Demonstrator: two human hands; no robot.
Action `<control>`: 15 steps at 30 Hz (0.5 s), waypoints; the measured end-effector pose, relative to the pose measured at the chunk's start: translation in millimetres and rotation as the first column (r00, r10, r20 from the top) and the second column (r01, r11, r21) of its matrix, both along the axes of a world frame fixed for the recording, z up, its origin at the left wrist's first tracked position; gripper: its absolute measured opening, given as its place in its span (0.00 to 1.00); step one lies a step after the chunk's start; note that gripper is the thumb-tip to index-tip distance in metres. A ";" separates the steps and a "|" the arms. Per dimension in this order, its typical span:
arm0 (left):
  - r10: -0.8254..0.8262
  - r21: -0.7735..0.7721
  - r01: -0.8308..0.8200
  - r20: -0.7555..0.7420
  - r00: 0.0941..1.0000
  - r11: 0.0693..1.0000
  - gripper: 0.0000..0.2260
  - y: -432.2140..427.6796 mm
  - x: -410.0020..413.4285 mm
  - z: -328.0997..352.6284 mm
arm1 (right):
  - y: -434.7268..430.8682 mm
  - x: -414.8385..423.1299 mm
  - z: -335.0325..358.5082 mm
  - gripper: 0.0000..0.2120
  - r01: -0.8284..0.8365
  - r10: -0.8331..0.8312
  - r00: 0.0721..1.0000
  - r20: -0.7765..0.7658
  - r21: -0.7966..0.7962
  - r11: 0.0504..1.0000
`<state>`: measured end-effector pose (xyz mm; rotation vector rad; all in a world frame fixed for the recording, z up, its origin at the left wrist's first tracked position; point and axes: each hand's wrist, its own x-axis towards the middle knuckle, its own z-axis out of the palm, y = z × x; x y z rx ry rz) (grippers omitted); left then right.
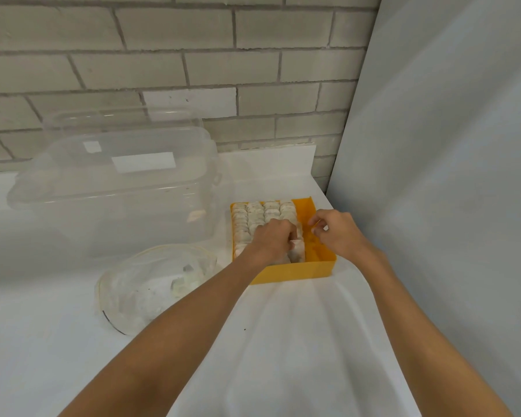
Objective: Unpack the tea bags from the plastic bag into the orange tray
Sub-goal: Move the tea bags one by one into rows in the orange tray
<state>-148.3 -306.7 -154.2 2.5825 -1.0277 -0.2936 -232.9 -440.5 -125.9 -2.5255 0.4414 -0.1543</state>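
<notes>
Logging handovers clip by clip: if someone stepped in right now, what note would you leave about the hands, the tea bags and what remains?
Left hand: grip curled round tea bags at the near end of the orange tray.
Right hand: fingers curled over the tray's bare right strip; whether it holds anything is unclear.
Done: four rows of bags fill most of the tray.
Left: more bags show inside the plastic bag, left of the tray; the right strip is unfilled.

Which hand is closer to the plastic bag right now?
Left. The left hand grips tea bags inside the orange tray, just right of the plastic bag; the right hand is over the tray's bare right side, farther away.
</notes>
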 end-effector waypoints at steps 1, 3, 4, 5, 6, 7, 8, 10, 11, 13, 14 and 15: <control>0.013 0.000 -0.013 0.013 1.000 1.000 0.08 -0.3 -0.4 -0.8 | 0.8 -0.1 0.3 0.09 0.000 0.000 1.000 -0.001 0.001 1.000; 0.037 -0.002 -0.037 0.039 0.999 0.999 0.08 -0.3 -0.8 -2.7 | 1.9 -0.3 1.1 0.09 -0.002 0.002 1.000 -0.001 0.003 1.000; 0.045 -0.002 -0.045 0.049 0.998 0.999 0.09 -0.3 -0.8 -3.7 | 1.9 -0.3 1.4 0.09 -0.002 0.002 1.000 -0.001 0.002 1.000; 0.049 -0.004 -0.049 0.057 0.997 0.999 0.10 -0.3 -1.0 -4.3 | 1.9 -0.4 1.6 0.09 -0.004 0.004 1.000 0.000 0.000 1.000; 0.051 -0.009 -0.050 0.063 0.997 0.999 0.11 -0.2 -0.7 -4.5 | 1.7 -0.5 1.6 0.09 -0.005 0.005 1.000 -0.002 -0.001 1.000; 0.051 -0.014 -0.051 0.064 0.997 0.999 0.12 -0.1 -0.6 -4.3 | 1.6 -0.5 1.7 0.09 -0.006 0.006 1.000 -0.003 -0.004 1.000; 0.052 -0.022 -0.051 0.061 0.997 0.998 0.13 0.4 -0.3 -4.0 | 1.5 -0.4 1.7 0.09 -0.005 0.005 1.000 -0.003 -0.007 1.000; 0.056 -0.046 -0.054 0.050 0.997 0.997 0.13 2.1 -0.5 -2.6 | 1.9 -0.4 2.4 0.09 -0.007 0.007 1.000 0.004 -0.009 1.000; 0.059 -0.060 -0.056 0.047 0.997 0.997 0.13 3.4 -1.1 -1.3 | 2.6 -0.5 3.2 0.09 -0.008 0.008 1.000 0.007 -0.009 1.000; 0.061 -0.099 -0.057 0.043 0.997 0.993 0.13 7.2 -1.9 2.7 | 4.7 1.0 4.4 0.09 -0.011 0.011 1.000 0.016 -0.011 1.000; 0.066 -0.123 -0.060 0.038 0.997 0.991 0.13 10.1 -2.0 5.4 | 7.0 2.1 5.3 0.10 -0.015 0.015 1.000 0.022 -0.010 1.000; 0.071 -0.149 -0.066 0.030 0.997 0.987 0.13 14.0 -2.3 9.1 | 9.9 3.2 6.8 0.10 -0.022 0.022 0.999 0.029 -0.012 1.000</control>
